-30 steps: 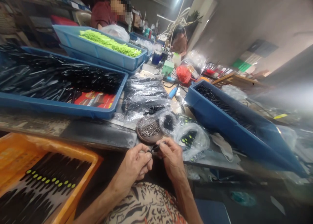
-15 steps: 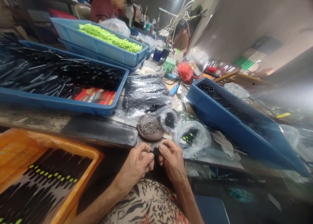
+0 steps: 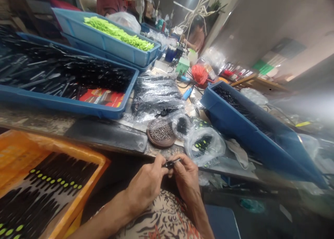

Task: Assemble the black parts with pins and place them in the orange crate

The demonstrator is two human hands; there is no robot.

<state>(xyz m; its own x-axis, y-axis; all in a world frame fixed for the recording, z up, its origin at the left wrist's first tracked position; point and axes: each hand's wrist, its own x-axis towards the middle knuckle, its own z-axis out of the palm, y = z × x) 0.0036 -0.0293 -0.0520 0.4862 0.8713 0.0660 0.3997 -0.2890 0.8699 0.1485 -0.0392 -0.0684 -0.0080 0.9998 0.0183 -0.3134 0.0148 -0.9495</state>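
Our left hand (image 3: pixel 147 179) and right hand (image 3: pixel 187 173) pinch one small, shiny black part (image 3: pixel 170 164), likely steadying it | beside worn tabletop (image 3: pixel 153 150) edge | round brown dish (image 3: pixel 166 144) of silvery pins near, presumably for reach

A head-worn camera looks forward and down across a cluttered table (image 3: pixel 104 136) from its near edge, tilted sideways.

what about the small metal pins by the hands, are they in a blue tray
No, the small metal pins lie in a round brown dish just beyond the left hand and right hand.
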